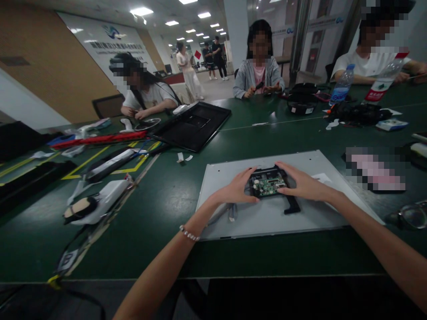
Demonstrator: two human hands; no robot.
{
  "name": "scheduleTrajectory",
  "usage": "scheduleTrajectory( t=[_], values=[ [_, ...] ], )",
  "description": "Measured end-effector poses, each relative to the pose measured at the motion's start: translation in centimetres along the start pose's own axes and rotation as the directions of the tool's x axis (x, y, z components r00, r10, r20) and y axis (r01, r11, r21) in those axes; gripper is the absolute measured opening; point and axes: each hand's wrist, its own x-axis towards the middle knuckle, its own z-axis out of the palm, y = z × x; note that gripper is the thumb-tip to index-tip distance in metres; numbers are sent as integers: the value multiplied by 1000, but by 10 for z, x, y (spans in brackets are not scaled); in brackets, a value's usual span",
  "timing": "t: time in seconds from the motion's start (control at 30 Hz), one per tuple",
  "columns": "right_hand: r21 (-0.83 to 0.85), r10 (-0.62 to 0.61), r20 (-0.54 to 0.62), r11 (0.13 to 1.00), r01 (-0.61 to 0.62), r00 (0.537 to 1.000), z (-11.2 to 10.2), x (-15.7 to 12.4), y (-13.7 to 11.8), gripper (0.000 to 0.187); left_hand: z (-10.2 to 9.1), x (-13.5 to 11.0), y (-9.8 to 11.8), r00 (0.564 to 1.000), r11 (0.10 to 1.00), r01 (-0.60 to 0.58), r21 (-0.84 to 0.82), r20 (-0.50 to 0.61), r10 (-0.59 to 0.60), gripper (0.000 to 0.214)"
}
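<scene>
Left hand (238, 190) and right hand (302, 183) gripping opposite edges of circuit board (267, 183) on grey panel (267, 218); light, stiff, fragile, best held by edges.

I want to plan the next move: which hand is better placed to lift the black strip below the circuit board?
Probably the right hand: the black strip lies just under it. The left hand rests across the circuit board, farther away.
</scene>
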Motion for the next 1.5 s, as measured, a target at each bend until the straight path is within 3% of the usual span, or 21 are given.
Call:
scheduleTrajectory(
  t=[0.3, 0.4, 0.47, 0.53, 0.6, 0.67, 0.77, 0.83, 0.9, 0.97, 1.23, 1.5],
  values=[
    [-33, -48, 51, 998, 50, 998, -1, 2, -2, 96, 5, -3, 4, 1000, 999, -25, 41, -6, 25, 112],
    [-43, -43, 50, 998, 46, 998, -1, -2, -1, 94, -4, -9, 1, 999, 996, -28, 80, 36, 25, 109],
    [-47, -37, 58, 998, 40, 998, 0, -3, 1, 94, -20, -16, -12, 1000, 984, 7, 179, 7, -8, 98],
    [-49, -33, 68, 998, 36, 997, 1, -5, 2, 93, -45, -27, -34, 989, 938, 110, 328, -128, -71, 78],
    [-51, -25, 74, 998, 28, 997, 2, -5, 3, 93, -75, -39, -64, 927, 848, 288, 445, -352, -130, 59],
    [-54, -13, 71, 998, 17, 997, 2, -6, 2, 93, -105, -52, -96, 855, 752, 429, 501, -492, -160, 50],
    [-55, -6, 65, 998, 9, 998, 3, -5, -1, 93, -139, -68, -133, 809, 618, 552, 560, -538, -236, 47],
    [-49, -11, 58, 999, 14, 998, 4, -5, -2, 92, -151, -74, -146, 840, 571, 536, 622, -457, -291, 46],
    [-39, -14, 52, 999, 16, 999, 4, -5, -2, 91, -155, -74, -152, 865, 545, 499, 674, -350, -360, 46],
    [-31, -13, 52, 999, 15, 999, 4, -5, -2, 91, -153, -71, -152, 854, 517, 500, 695, -294, -429, 42],
    [-30, -22, 59, 999, 24, 998, 3, -2, -2, 89, -142, -50, -145, 775, 405, 602, 688, -382, -504, 33],
    [-26, -2, 71, 1000, 4, 997, 0, -1, -5, 86, -139, -47, -137, 746, 347, 635, 690, -431, -508, 36]
  ],
)
